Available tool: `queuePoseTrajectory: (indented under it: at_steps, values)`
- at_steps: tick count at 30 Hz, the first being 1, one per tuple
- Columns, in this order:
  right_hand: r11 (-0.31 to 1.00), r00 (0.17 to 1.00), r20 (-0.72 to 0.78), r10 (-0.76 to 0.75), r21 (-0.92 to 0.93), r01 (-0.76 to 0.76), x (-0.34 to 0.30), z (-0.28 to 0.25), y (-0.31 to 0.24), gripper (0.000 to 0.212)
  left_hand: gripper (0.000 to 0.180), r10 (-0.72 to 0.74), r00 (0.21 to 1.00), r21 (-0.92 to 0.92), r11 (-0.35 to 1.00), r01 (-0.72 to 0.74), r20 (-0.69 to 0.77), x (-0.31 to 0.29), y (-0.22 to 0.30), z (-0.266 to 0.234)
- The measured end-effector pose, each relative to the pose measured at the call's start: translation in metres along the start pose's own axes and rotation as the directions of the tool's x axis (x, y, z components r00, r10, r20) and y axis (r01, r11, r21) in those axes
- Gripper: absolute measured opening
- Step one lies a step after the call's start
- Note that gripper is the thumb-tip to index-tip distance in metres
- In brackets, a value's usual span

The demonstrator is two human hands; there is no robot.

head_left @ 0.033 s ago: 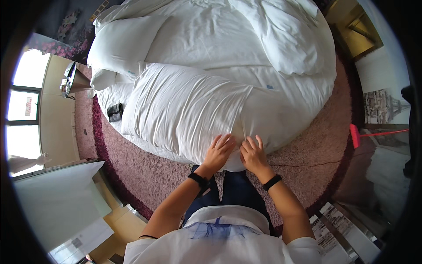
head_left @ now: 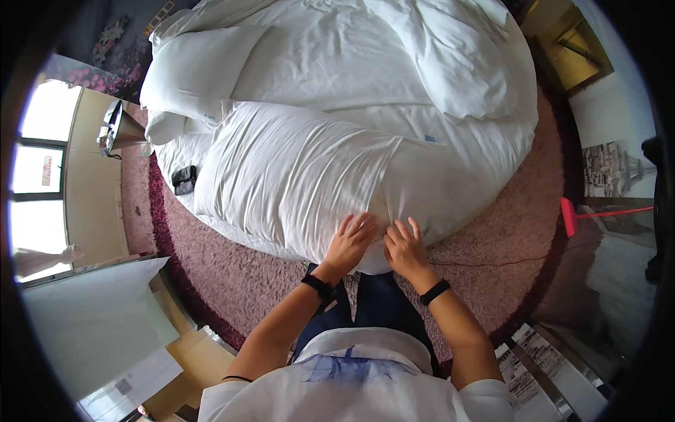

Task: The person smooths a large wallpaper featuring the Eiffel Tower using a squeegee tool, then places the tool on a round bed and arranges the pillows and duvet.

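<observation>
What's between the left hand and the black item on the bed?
In the head view, the creased white bedding lies between the left hand and black item.

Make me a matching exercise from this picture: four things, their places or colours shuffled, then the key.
1. Left hand
2. Small black item
3. Rug
4. Trousers

A. Dusty pink
B. On the white cover, beside the right hand
C. Dark blue
D. Near the left edge of the bed

Pairs: 1-B, 2-D, 3-A, 4-C
</observation>
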State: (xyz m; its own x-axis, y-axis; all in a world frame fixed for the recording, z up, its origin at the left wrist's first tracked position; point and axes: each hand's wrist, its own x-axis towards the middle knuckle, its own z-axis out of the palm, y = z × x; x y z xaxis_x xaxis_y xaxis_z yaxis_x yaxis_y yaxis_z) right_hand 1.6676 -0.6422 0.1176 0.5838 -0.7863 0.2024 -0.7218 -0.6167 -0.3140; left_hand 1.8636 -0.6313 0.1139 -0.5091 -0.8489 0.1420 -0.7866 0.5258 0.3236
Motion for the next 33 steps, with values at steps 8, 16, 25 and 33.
queuePoseTrajectory:
  at_steps: [8,16,25,33]
  values:
    - [0.989,0.993,-0.078,0.088,0.127,-0.078,-0.030,0.028,0.020,0.020,0.047,-0.085,0.991,0.077,0.994,0.077,0.107,0.009,-0.008,0.003]
    - [0.983,0.989,-0.060,0.135,0.130,-0.126,-0.056,0.027,0.006,0.020,0.059,0.203,0.955,0.135,0.963,-0.235,0.215,0.000,0.006,0.006]
    - [0.983,0.983,-0.091,0.159,0.103,-0.150,-0.058,0.037,0.005,0.027,0.024,0.219,0.961,-0.038,0.976,-0.216,0.166,0.002,-0.001,0.040]
    - [0.864,0.877,-0.006,0.480,0.177,-0.471,-0.066,0.046,-0.023,0.054,0.025,0.333,0.926,0.088,0.932,-0.352,0.180,0.007,-0.006,0.024]
